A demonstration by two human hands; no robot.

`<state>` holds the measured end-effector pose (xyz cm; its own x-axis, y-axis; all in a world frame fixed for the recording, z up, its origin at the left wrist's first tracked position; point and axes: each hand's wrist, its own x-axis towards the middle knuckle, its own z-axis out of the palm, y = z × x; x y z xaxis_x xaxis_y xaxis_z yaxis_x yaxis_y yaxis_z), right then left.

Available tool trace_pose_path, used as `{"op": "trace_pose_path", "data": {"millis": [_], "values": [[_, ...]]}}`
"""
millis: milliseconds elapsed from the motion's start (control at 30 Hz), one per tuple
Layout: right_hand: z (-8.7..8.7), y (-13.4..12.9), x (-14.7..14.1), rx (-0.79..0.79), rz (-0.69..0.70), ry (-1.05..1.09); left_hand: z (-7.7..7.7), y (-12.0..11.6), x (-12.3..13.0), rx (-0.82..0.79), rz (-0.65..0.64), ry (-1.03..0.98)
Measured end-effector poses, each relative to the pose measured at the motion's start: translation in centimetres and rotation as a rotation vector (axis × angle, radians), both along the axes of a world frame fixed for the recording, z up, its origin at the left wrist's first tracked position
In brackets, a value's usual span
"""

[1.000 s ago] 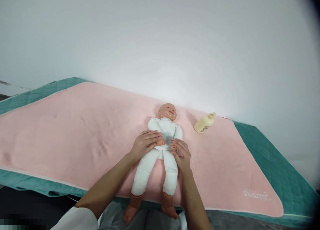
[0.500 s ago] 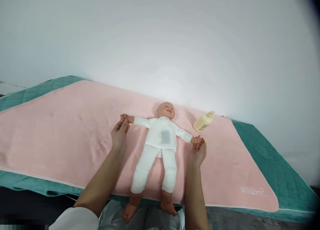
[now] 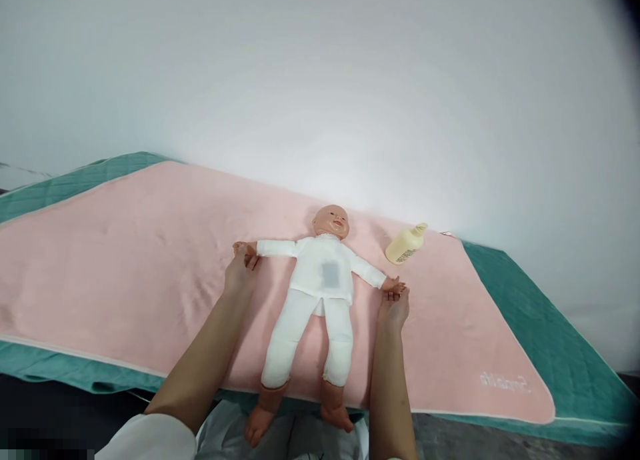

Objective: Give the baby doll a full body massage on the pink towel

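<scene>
A baby doll [image 3: 323, 273] in a white top and white leggings lies on its back on a pink mat [image 3: 125, 260], its bare feet reaching past the near edge. Its arms are stretched out to both sides. My left hand [image 3: 241, 272] is closed around the doll's hand on the left. On the other side, my right hand [image 3: 397, 305] grips the doll's other hand from below; some of its fingers are hidden behind it. A pale yellow pump bottle [image 3: 405, 245] lies tilted on the mat beyond my right hand.
Under the mat a green quilted cover [image 3: 550, 320] shows at both ends and along the near edge. A plain white wall [image 3: 320, 87] rises right behind the bed. Light-coloured trousers [image 3: 295, 437] show below the doll's feet.
The doll's hand in my left hand has come down slightly and outward to the left. My right hand has lowered a little with the other doll hand. The bottle stays put.
</scene>
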<state>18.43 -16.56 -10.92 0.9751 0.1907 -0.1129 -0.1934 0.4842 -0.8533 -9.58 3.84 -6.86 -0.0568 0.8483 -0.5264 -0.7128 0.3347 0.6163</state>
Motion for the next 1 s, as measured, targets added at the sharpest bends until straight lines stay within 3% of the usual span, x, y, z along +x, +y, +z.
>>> {"op": "trace_pose_path", "data": {"millis": [200, 500, 767, 900, 1000], "values": [[0.4, -0.1, -0.5, 0.011, 0.027, -0.049, -0.3, -0.6, -0.3, 0.124, -0.017, 0.058], [2.5, 0.1, -4.2, -0.21, -0.098, -0.517, 0.3, -3.0, 0.5, 0.652, 0.037, 0.493], [0.9, -0.1, -6.0, -0.286, 0.181, -1.284, -0.2, -5.0, 1.5, 1.38, -0.308, 0.813], [1.3, 0.0, -6.3, -0.233, 0.336, -1.512, -0.4, -4.7, 1.8, 1.581, -0.529, 1.0], [1.6, 0.1, -6.4, -0.228, 0.414, -1.544, -0.3, -4.5, 1.7, 1.697, -0.655, 1.096]]}}
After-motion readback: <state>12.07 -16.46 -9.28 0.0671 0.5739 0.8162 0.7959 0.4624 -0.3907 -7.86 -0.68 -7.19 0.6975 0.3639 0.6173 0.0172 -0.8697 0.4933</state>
